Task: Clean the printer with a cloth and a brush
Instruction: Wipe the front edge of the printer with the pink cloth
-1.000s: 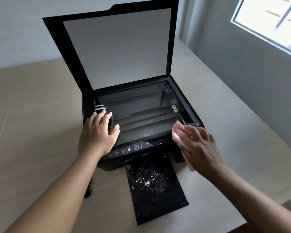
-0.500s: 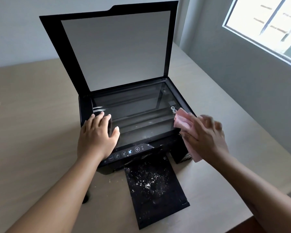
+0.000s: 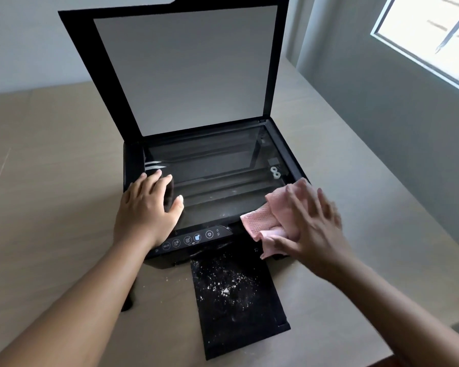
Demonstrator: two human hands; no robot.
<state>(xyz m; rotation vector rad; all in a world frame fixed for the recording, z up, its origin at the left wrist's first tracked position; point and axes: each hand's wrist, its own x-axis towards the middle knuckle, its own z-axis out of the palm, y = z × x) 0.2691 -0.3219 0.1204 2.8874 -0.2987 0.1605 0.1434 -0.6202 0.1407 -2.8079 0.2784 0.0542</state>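
Observation:
A black printer (image 3: 289, 152) stands on the table with its scanner lid (image 3: 186, 67) raised upright and the glass (image 3: 212, 176) exposed. My left hand (image 3: 146, 210) lies flat on the printer's front left corner, fingers spread, holding nothing. My right hand (image 3: 310, 223) presses a pink cloth (image 3: 265, 221) onto the front right corner of the glass; the hand is motion-blurred. The output tray (image 3: 236, 300) sticks out in front, speckled with white dust. A dark object (image 3: 129, 298), partly hidden by my left forearm, lies on the table; I cannot tell if it is the brush.
The beige table (image 3: 51, 181) spreads wide to the left and right of the printer. Its front right edge (image 3: 382, 358) is close by. A grey wall with a bright window (image 3: 435, 30) runs along the right side.
My right hand has slid the pink cloth from the printer's right edge down and inward onto the front right of the glass. The left hand has stayed in place.

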